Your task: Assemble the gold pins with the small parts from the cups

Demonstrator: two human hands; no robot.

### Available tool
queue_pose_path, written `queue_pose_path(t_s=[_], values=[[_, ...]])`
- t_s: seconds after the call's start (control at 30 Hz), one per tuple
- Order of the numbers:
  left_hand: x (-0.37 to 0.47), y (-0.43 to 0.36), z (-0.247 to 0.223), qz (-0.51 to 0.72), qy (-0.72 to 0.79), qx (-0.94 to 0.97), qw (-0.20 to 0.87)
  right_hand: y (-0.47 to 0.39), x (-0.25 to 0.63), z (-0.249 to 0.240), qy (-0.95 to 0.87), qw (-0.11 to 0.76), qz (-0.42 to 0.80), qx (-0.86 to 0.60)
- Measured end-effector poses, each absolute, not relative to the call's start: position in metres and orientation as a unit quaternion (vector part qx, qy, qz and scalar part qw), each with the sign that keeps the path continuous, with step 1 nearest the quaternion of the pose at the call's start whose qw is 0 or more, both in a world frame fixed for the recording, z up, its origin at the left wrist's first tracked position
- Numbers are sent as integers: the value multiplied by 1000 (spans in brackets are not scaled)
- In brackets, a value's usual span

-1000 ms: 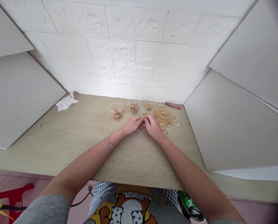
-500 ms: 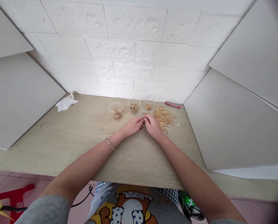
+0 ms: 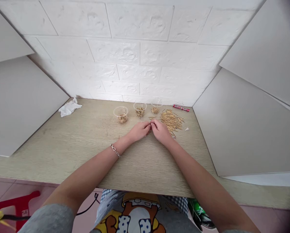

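My left hand point(image 3: 140, 130) and my right hand point(image 3: 160, 131) meet over the table, fingertips pinched together. Whatever lies between the fingers is too small and covered to make out. Right beside my right hand spreads a pile of thin gold-coloured sticks point(image 3: 172, 119), with a few loose ones just beyond the fingers. Behind the hands stand three clear plastic cups: the left cup point(image 3: 121, 114) and the middle cup point(image 3: 140, 109) hold small gold-coloured pieces, and the right cup point(image 3: 155, 109) holds fewer.
A red tube-like packet point(image 3: 181, 108) lies at the back right. A crumpled white tissue point(image 3: 70, 106) rests at the back left. Fine brownish bits dot the wooden table point(image 3: 145, 165) left of the cups. White panels point(image 3: 251, 129) flank both sides, and a white brick-pattern wall point(image 3: 125, 51) rises behind.
Both hands stay pinched together in nearly the same place, with only a slight shift of the fingers. The view has moved a little; cups and pile stay put.
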State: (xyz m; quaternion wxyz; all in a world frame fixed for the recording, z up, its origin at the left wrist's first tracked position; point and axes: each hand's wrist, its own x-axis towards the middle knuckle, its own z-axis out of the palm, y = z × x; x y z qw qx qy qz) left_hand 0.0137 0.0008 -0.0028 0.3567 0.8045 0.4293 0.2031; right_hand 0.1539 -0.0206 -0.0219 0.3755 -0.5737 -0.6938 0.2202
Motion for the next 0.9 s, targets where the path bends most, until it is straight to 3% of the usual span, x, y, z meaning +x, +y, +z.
queue_pose_path(t_s=[0.9], values=[[15, 3, -7, 240, 430, 743, 452, -20, 151, -25, -688, 412, 205, -562]])
